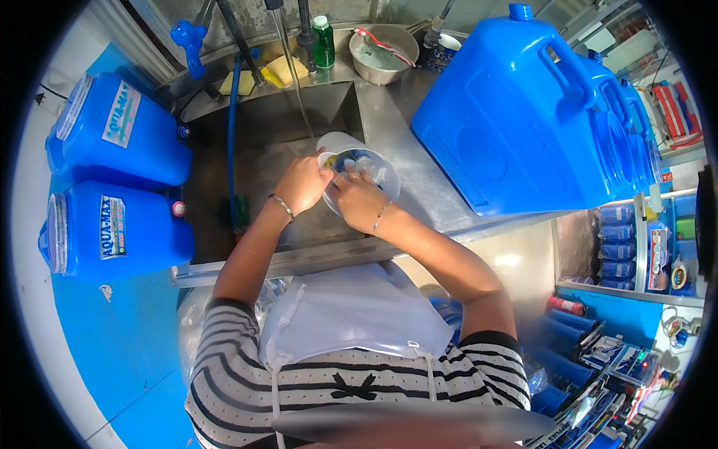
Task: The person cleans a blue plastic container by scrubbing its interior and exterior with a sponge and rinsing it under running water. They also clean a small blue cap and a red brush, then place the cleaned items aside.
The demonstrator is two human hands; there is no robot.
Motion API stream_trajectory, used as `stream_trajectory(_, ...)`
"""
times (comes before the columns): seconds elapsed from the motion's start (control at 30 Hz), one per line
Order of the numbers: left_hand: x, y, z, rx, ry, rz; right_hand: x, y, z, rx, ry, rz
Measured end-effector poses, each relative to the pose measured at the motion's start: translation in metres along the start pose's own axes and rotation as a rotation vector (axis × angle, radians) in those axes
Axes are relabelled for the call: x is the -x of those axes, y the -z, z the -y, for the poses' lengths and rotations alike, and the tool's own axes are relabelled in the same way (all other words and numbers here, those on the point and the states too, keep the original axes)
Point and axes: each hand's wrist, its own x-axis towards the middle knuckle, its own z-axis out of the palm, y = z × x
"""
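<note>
A translucent white plastic tub [387, 171] is tilted over the right side of the steel sink [269, 149], its mouth facing me. My left hand [303, 182] grips the tub's left rim, thumb at the edge. Inside the mouth are the fingers of my right hand [362, 199], among small clear, blue and yellow pieces [367, 167] whose kind I cannot make out. Whether those fingers hold any piece is hidden. Behind the tub, a thin stream of water [303, 109] runs down from the faucet [279, 22].
Two blue water containers [151, 224] stand left of the sink. Large blue jugs [505, 123] crowd the right counter. Yellow sponges [289, 70], a green bottle [323, 42] and a pot [384, 56] with a red-white brush line the back ledge. A blue hose [232, 146] hangs into the sink.
</note>
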Motion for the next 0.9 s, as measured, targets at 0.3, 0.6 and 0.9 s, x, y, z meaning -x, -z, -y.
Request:
stream_trajectory(0.3,0.011,-0.004,0.008,0.32,0.069,-0.147,0.002,0.026,0.0,-0.256,-0.16,-0.009)
stream_trajectory(0.6,0.013,-0.023,-0.026,0.165,-0.053,-0.303,-0.084,-0.012,-0.051,0.037,-0.447,-0.217)
stream_trajectory(0.9,0.001,-0.013,-0.015,0.233,-0.027,-0.347,-0.024,0.007,-0.017,-0.085,-0.281,-0.007)
